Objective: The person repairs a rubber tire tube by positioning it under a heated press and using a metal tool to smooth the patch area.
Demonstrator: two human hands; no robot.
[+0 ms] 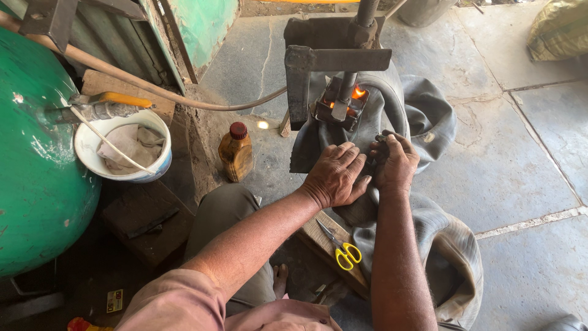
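Observation:
A grey rubber inner tube (429, 116) lies draped over a wooden plank and the stone floor. Its far part is clamped under a black iron press (331, 58) with a small fire (358, 93) burning in the metal cup below the screw. My left hand (334, 175) lies flat on the tube, fingers spread, just in front of the press. My right hand (395, 162) is beside it, fingers curled and pinching the rubber. Yellow-handled scissors (343, 248) lie on the plank between my forearms.
A brown bottle with a red cap (236, 152) stands left of the press. A white bucket (92, 159) with a cloth sits by a green tank (37, 171), with a hose (184, 98) crossing above. A sack (560, 30) lies at far right.

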